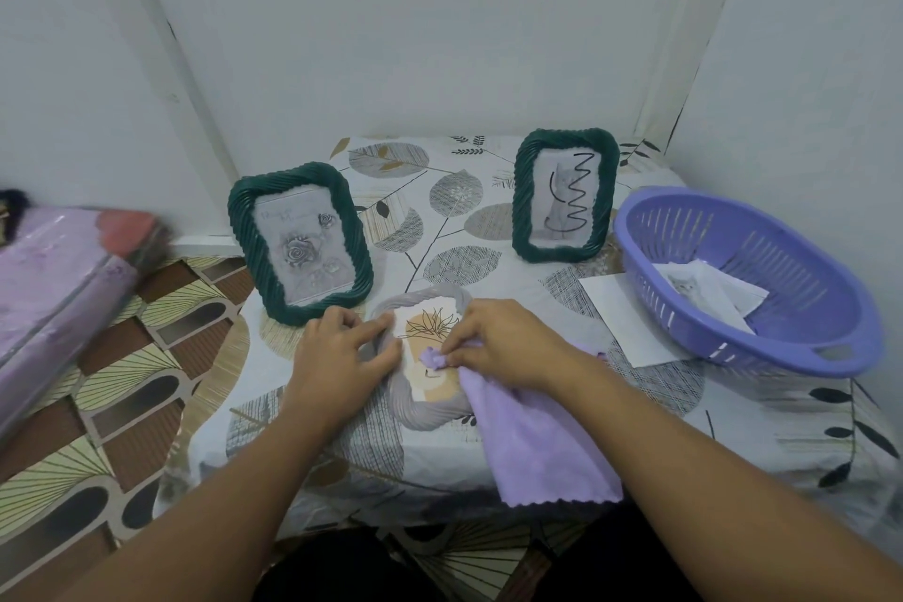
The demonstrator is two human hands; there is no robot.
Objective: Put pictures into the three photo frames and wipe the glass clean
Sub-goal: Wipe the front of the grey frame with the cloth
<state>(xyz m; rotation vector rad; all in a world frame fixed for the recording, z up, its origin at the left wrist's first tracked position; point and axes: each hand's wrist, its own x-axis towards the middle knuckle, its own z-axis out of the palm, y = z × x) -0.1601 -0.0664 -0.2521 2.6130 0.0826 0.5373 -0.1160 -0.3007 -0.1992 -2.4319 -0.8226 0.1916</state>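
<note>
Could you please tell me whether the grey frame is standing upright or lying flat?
Lying flat: the grey frame rests face-up on the table.

flat frame (420,401) front-centre | standing frames (299,242) behind | basket (747,279) right

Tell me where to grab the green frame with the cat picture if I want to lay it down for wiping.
Grip the green cat frame by its two long side rails, coming from the front or above. It stands upright at the back of the table, its twisted border gives the fingers purchase, and side holds keep them off the glass. The purple basket crowds its right, so probably approach slightly from the left.
</note>
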